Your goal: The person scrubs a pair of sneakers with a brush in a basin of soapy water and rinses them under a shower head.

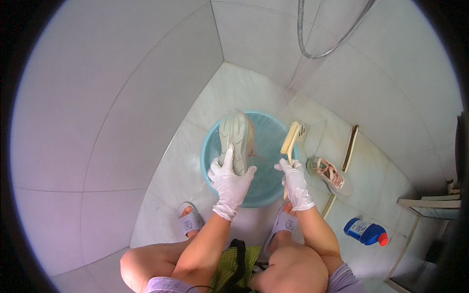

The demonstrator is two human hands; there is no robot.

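Both my hands wear white gloves. With its fingers spread along the pale sole, my left hand (230,184) grips a sneaker (234,136), sole up, over the left side of a blue basin (266,201). A bit of the shoe's pinkish upper shows at its right edge. Closed round the handle of a scrub brush (290,139), my right hand (295,184) is at the basin's right rim. The cream bristles face left, toward the basin, apart from the sneaker. Water in the basin looks rippled, and fine spray falls from above.
A second sneaker (332,176) with pink laces lies on the tiles right of the basin. A floor strip (349,149) runs beside it. Nearer right lies a blue bottle (364,231) with a red cap. A metal shower hose (312,55) hangs above, and a low shelf (430,207) stands far right.
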